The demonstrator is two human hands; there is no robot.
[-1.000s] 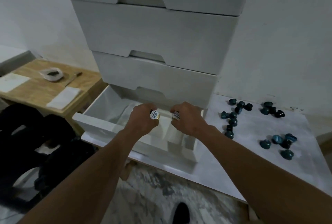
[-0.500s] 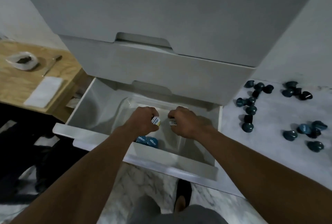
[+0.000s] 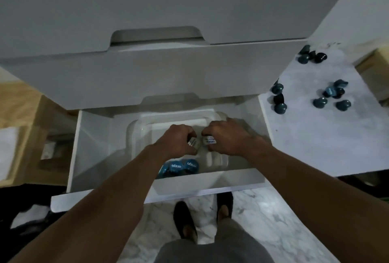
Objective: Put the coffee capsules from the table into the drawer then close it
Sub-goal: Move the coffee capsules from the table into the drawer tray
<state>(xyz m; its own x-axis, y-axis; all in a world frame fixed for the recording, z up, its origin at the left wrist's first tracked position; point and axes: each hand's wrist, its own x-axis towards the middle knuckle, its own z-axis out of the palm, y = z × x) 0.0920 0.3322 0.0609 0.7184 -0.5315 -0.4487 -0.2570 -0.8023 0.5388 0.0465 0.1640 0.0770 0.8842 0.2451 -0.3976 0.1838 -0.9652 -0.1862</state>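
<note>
left hand and right hand each grip a capsule straight above the clear tub in the open drawer, stored capsules at 6 o'clock beneath, loose capsules on the surface at 2 o'clock, nearer the right hand.
</note>
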